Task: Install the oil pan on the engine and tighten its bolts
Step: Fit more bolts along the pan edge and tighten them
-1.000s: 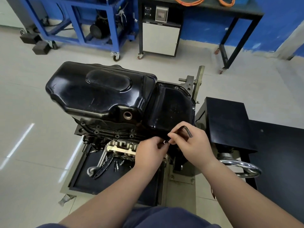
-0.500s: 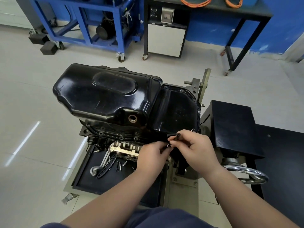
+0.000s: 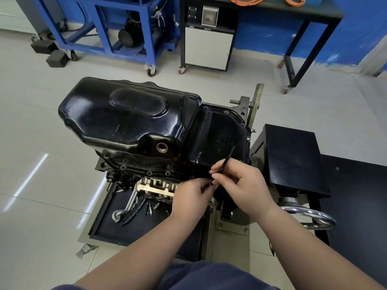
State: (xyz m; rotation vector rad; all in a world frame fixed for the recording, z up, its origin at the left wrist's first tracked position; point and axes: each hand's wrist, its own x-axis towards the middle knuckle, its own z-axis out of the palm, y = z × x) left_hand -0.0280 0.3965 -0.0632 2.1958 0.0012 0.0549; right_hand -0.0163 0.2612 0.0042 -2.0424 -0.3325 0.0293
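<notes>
The glossy black stamped-steel oil pan (image 3: pixel 134 120) sits upside-up on the inverted grey engine block (image 3: pixel 155 186), which is mounted on a stand above a shallow black drip tray (image 3: pixel 129 227). Its flange runs along the near edge, where several bolt heads show; the stretch of flange under the hands is hidden. The right hand (image 3: pixel 243 185) is closed around a thin black L-shaped hex key (image 3: pixel 227 162), whose long arm slants up and away over the pan's shallow end. The left hand (image 3: pixel 191 195) is pinched at the fingertips on a small dark bolt (image 3: pixel 211 183) at the key's lower tip, just at the flange; whether the bolt sits in its hole cannot be made out. Small loose parts lie in the tray, too small to identify. A chrome handwheel (image 3: pixel 310 218) is partly hidden behind the right forearm.
</notes>
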